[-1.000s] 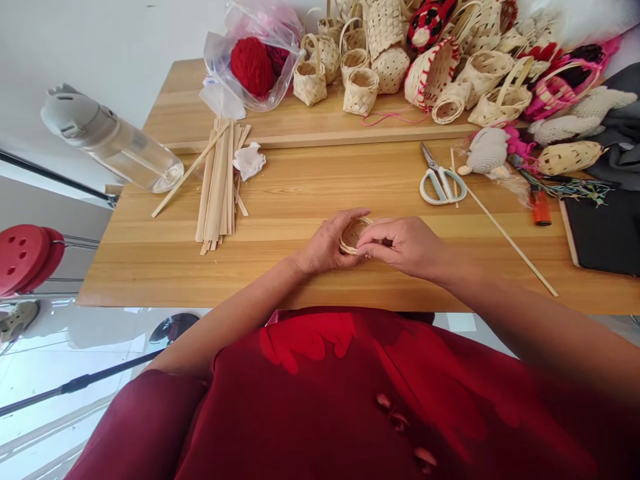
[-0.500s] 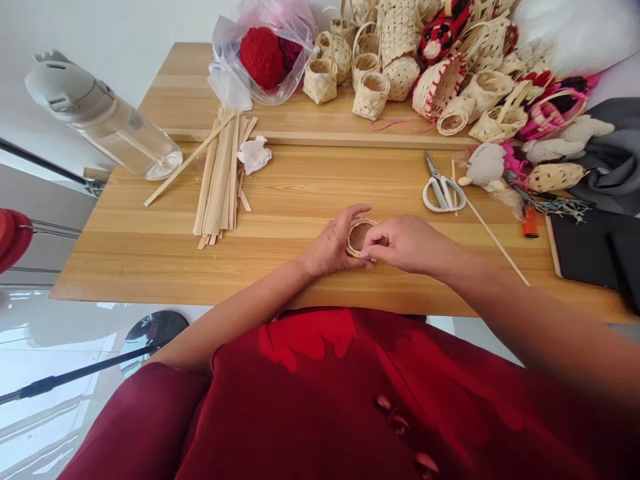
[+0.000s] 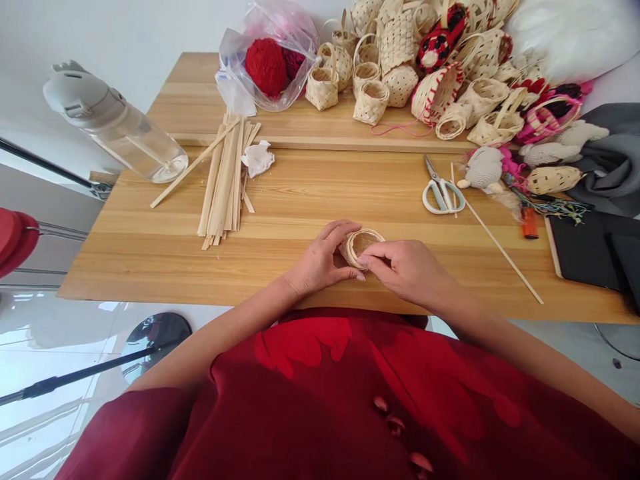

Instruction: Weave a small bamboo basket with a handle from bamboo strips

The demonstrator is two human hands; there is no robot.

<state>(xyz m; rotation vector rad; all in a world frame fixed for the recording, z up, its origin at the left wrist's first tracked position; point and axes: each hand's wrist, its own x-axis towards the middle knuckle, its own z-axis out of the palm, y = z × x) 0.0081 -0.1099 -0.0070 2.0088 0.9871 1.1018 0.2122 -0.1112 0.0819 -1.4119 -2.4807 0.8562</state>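
A small woven basket (image 3: 366,240) lies near the table's front edge, its round opening facing up and toward me. My left hand (image 3: 327,257) grips its left side, with the thumb below and the fingers over the top. The fingers of my right hand (image 3: 403,263) pinch the rim at the lower right, thumb and forefinger pressed together. Whether a thin strip is between those fingertips cannot be made out.
Scissors (image 3: 443,193) and a thin strip (image 3: 505,255) lie to the right. Flat wooden strips (image 3: 225,187), crumpled paper (image 3: 258,159) and a water bottle (image 3: 135,137) are at the left. Finished baskets (image 3: 373,100) and a yarn bag (image 3: 267,67) stand behind.
The basket has tilted and shifted slightly down. My left hand's fingers have closed in around its side, and my right hand has moved a little lower on the rim.
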